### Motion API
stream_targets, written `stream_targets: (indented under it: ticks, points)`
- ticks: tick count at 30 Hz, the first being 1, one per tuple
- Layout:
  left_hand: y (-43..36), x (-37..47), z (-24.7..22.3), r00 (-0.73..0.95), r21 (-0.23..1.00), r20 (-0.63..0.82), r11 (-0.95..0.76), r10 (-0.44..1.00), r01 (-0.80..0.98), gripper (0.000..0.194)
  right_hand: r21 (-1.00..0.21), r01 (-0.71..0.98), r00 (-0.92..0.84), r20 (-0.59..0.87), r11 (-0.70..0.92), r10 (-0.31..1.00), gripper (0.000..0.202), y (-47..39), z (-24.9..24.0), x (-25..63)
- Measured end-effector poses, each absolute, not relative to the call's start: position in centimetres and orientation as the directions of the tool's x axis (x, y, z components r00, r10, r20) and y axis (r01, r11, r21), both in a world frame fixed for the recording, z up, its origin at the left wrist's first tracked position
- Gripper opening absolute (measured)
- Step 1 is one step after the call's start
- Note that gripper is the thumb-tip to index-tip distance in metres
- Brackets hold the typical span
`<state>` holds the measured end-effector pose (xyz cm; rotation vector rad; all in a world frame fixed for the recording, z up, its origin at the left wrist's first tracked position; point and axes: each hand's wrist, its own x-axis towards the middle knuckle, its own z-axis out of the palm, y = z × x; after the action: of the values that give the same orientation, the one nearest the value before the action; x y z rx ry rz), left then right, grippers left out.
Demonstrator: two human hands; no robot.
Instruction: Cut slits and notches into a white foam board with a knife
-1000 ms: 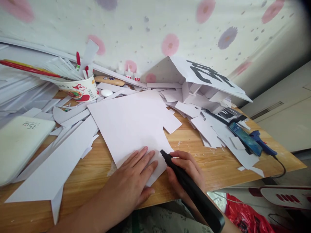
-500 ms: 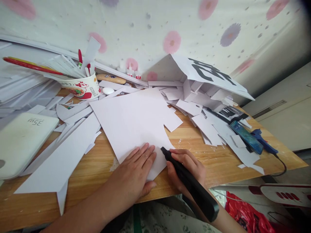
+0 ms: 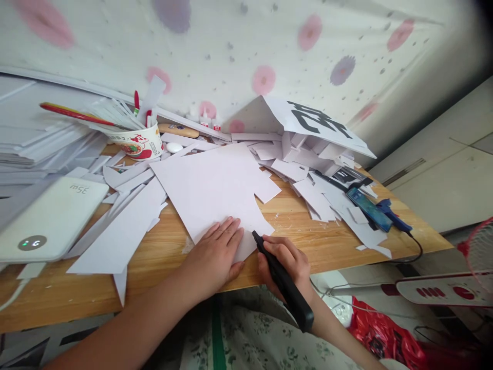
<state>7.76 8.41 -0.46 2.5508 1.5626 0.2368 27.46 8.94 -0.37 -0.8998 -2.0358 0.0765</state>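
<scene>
A white foam board sheet [image 3: 215,185] with notched right edges lies on the wooden table in front of me. My left hand [image 3: 215,252] rests flat on its near end, fingers stretched out and pointing away from me. In my right hand [image 3: 287,264] is a black utility knife [image 3: 287,290], its handle slanting back toward my body. The knife's dark tip is at the near right part of the sheet, just right of my left fingers. Whether the tip presses into the board I cannot tell.
White board offcuts [image 3: 119,226] lie left and right. A white power bank [image 3: 54,218], a paper tub [image 3: 140,144] of sticks and tools, glue bottles [image 3: 205,121], a board model [image 3: 316,123], a phone [image 3: 367,208] and a blue glue gun [image 3: 395,216] surround the sheet.
My view has tilted up and shifted, bringing more of the power bank and floor into sight. Both hands keep nearly the same places on the sheet, the knife tip still by its near right part.
</scene>
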Motion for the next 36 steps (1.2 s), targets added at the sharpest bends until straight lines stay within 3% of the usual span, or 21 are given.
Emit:
stream_targets:
  ticks: [15, 20, 23, 26, 30, 33, 36]
  points:
    - [8.2, 7.6, -0.7, 0.441, 0.220, 0.169, -0.470, 0.881, 0.855, 0.055, -0.341, 0.578, -0.348, 0.718, 0.741, 0.603, 0.031, 4.7, -1.3, 28.5]
    - [7.6, 7.2, -0.2, 0.439, 0.232, 0.238, -0.489, 0.867, 0.841, 0.050, -0.426, 0.505, -0.286, 0.738, 0.751, 0.611, 0.025, 6.2, -0.2, 30.2]
    - [5.8, 6.5, 0.1, 0.319, 0.272, 0.383, -0.436, 0.867, 0.858, 0.042, -0.349, 0.624, -0.343, 0.683, 0.700, 0.646, 0.022, 8.6, 1.5, 31.6]
    - [3.4, 5.4, -0.1, 0.009, 0.498, 0.548, -0.335, 0.837, 0.800, 0.038, -0.238, 0.714, -0.508, 0.471, 0.659, 0.721, 0.028, 11.0, 2.7, 31.9]
    - [2.0, 4.5, -0.9, -0.122, 0.762, 0.360, -0.216, 0.925, 0.611, 0.039, -0.194, 0.794, -0.534, 0.230, 0.576, 0.814, 0.036, 12.2, 2.3, 30.5]
    - [2.7, 4.9, -1.0, -0.287, 0.961, 0.186, -0.113, 0.940, 0.253, 0.043, -0.176, 0.829, -0.508, 0.160, 0.531, 0.846, 0.035, 12.1, 1.7, 29.6]
    - [3.9, 5.4, -0.5, -0.440, 0.997, 0.007, -0.043, 0.898, -0.071, 0.057, -0.234, 0.826, -0.483, 0.174, 0.512, 0.858, 0.034, 11.8, 1.5, 29.6]
